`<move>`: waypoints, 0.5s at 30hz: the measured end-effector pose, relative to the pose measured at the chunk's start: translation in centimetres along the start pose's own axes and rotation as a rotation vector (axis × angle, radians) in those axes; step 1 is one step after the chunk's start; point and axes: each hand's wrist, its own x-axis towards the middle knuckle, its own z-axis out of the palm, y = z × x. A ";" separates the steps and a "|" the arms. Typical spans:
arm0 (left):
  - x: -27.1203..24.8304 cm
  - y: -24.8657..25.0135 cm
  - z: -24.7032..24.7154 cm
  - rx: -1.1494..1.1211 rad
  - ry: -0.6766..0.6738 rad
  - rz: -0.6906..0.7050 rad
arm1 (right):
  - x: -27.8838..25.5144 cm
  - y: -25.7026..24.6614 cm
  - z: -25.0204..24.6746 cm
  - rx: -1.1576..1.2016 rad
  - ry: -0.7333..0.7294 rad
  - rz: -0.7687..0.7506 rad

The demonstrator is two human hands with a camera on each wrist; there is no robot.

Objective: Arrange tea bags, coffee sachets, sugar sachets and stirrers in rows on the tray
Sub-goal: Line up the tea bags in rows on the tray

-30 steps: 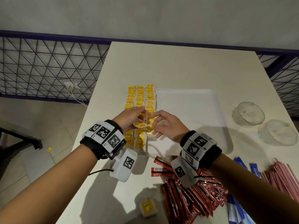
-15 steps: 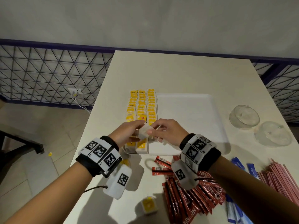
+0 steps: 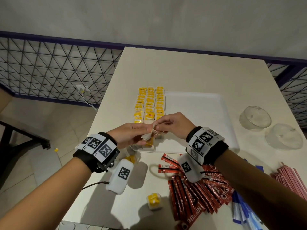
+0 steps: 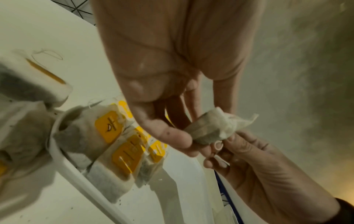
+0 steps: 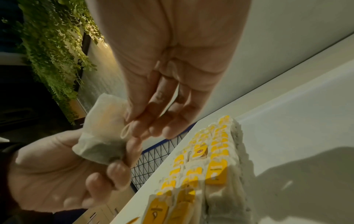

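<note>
Left hand (image 3: 128,135): its fingers (image 4: 172,136) pinch a tea bag (image 4: 208,128), held in the air.
Right hand (image 3: 172,125): thumb and fingers (image 5: 141,121) pinch the bag's looped string (image 5: 124,132) just beside the left fingertips.
Tea bag: between both sets of fingers, above the near left corner of the white tray (image 3: 207,103).
Tea bag rows (image 3: 150,103): three yellow-tagged rows on the tray's left side, beyond the fingers.
Coffee sachets (image 3: 199,193): a red heap on the tabletop (image 3: 182,72), nearer than the fingers, under the right wrist.
Stirrers (image 3: 289,178): pink bundle, well right of the fingers.
Loose tea bag (image 3: 154,200): on the tabletop, nearer than both hands.
</note>
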 end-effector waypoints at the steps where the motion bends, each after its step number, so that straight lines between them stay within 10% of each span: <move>1: 0.1 -0.2 0.1 -0.001 -0.003 -0.008 | -0.1 0.1 0.0 -0.020 -0.004 0.002; 15: 0.9 -0.7 0.9 0.154 0.043 0.124 | -0.4 2.0 0.4 -0.145 0.059 0.082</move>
